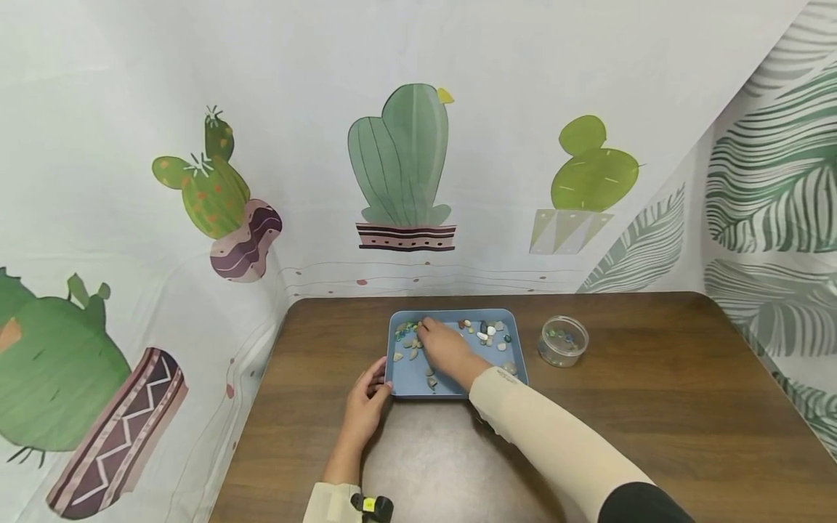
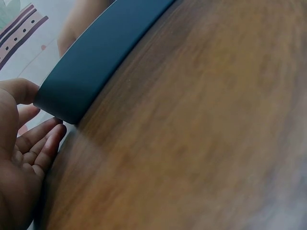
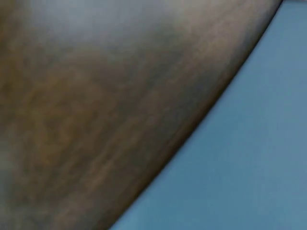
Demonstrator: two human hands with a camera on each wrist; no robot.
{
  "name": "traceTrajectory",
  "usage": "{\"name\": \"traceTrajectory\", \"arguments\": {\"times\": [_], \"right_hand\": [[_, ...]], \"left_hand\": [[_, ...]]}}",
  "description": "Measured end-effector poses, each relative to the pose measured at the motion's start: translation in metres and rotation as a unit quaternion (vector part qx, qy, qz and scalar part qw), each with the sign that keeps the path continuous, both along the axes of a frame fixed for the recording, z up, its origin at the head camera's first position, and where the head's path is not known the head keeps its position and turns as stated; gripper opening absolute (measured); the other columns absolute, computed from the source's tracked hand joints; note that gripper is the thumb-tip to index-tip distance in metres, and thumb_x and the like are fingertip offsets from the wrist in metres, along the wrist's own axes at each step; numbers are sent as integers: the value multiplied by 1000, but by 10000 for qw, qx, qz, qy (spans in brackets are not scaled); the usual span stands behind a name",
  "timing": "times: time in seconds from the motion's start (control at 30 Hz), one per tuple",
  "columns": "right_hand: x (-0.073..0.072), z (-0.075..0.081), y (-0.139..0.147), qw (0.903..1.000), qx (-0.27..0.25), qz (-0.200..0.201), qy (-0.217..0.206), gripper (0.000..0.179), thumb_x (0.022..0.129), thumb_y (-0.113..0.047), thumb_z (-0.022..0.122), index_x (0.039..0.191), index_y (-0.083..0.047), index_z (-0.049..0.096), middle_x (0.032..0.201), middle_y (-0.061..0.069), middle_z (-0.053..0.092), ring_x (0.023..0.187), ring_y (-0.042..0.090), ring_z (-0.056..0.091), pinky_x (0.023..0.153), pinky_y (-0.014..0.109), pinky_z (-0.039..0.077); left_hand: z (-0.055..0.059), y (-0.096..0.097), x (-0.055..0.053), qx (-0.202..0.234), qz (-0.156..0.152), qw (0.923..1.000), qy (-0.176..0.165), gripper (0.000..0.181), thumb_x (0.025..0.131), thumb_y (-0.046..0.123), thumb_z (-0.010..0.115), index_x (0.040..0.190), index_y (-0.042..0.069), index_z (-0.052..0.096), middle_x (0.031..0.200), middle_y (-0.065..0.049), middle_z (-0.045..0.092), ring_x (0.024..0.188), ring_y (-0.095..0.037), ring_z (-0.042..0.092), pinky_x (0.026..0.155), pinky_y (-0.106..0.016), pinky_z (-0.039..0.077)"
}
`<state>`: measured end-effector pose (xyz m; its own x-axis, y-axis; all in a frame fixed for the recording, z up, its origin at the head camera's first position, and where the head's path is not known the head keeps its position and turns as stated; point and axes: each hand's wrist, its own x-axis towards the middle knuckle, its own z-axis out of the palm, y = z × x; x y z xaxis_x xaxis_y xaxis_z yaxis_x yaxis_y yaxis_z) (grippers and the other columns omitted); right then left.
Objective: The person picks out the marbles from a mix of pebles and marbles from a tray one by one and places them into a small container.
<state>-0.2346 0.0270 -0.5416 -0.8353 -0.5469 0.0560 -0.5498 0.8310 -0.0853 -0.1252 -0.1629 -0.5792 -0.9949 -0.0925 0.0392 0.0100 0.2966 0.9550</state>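
Note:
A shallow blue tray (image 1: 458, 385) lies on the table with small pebbles and glass-like stones spread over it. My left hand (image 1: 365, 401) holds the tray's near left corner; in the left wrist view the thumb is at the rim and the fingers curl by the lower edge. My right hand (image 1: 447, 350) reaches into the tray, fingertips down beside green stones (image 1: 401, 335) at the far left. Whatever is under those fingertips is hidden, and I cannot tell if they pinch a stone. Grey-brown pebbles (image 1: 413, 354) lie left of this hand.
To the right of the tray stands a clear round container (image 1: 563, 341) with a few small coloured pieces inside. White, dark and reddish stones (image 1: 491, 330) sit in the tray's right part. Behind the brown wooden table (image 1: 654, 378) hangs a cactus-print cloth (image 1: 497, 145).

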Motion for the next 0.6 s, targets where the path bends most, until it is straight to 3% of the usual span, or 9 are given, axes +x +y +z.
{"name": "traceTrajectory", "arguments": {"times": [0.17, 0.33, 0.6], "right_hand": [[-5, -2, -3, 9998, 115, -113, -145, 39, 97, -12, 55, 136, -7, 53, 130, 7, 56, 121, 22, 57, 98, 32, 51], [-5, -3, -3, 9995, 71, -143, -275, 43, 96, -11, 57, 138, -5, 51, 134, 10, 55, 127, 25, 54, 104, 34, 47], [-5, -4, 0, 9994, -99, -180, -295, 46, 95, -9, 57, 140, -5, 48, 138, 11, 54, 132, 26, 51, 110, 36, 41]], "left_hand": [[26, 5, 8, -1, -114, 9999, -69, 47, 92, 5, 60, 138, 10, 52, 128, -19, 59, 112, -32, 57, 90, -23, 46], [27, 5, 8, -25, -142, 9999, 5, 47, 92, 5, 60, 138, 8, 52, 128, -20, 60, 111, -32, 58, 89, -20, 46], [28, 5, 8, -88, -105, 9999, -29, 48, 92, 6, 60, 139, 9, 52, 128, -19, 60, 112, -32, 57, 92, -27, 47]]}}
